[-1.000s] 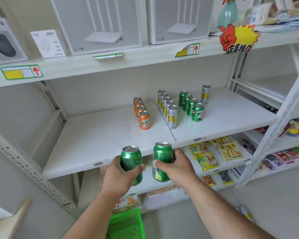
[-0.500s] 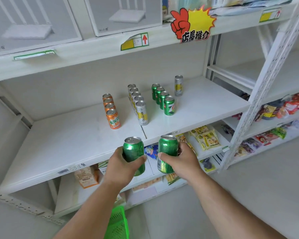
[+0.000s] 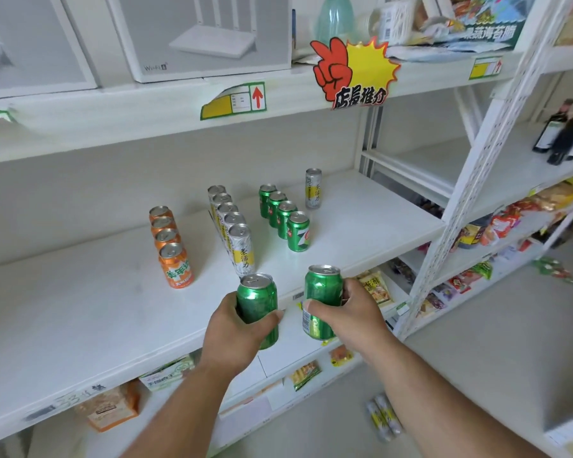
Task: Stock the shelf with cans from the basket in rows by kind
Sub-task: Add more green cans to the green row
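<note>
In the head view, the person is holding two green cans upright above the front edge of the white shelf [image 3: 80, 312]. The left hand [image 3: 234, 328] is gripping one green can [image 3: 258, 302], fingers wrapping round its lower half — the can's top is rising clear above the knuckles. The right hand [image 3: 348, 314] is grasping the other green can [image 3: 321, 300] from its right side, thumb lying across the front. Further back on the shelf are standing rows by kind — orange cans [image 3: 171, 249], silver-and-yellow cans [image 3: 234, 226], green 7-Up cans [image 3: 285, 216] — and one lone silver can [image 3: 313, 188].
</note>
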A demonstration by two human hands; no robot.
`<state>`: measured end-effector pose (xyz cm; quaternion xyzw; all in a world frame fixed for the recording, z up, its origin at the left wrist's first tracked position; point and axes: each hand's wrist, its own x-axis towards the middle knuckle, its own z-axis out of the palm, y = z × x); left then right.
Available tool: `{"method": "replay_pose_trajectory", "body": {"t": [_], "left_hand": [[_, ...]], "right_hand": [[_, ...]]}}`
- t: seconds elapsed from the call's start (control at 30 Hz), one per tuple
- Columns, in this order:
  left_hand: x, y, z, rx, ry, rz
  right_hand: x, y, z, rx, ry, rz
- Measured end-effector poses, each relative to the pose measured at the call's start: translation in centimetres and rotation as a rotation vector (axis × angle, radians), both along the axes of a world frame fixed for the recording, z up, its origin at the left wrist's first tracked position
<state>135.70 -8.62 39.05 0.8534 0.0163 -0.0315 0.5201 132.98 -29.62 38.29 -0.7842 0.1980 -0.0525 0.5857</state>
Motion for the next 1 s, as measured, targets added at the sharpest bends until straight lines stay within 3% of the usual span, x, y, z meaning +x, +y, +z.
{"method": "replay_pose_trajectory", "body": {"t": [0.43, 1.0], "left_hand": [[5.1, -3.6, -1.3, -0.062, 0.027, -0.02], [13.0, -17.0, -2.7, 0.009, 0.046, 0.174]], "right_hand": [[5.6, -3.7, -1.5, -0.005, 0.029, -0.015], [17.4, -18.6, -3.4, 0.039, 0.046, 0.122]]}}
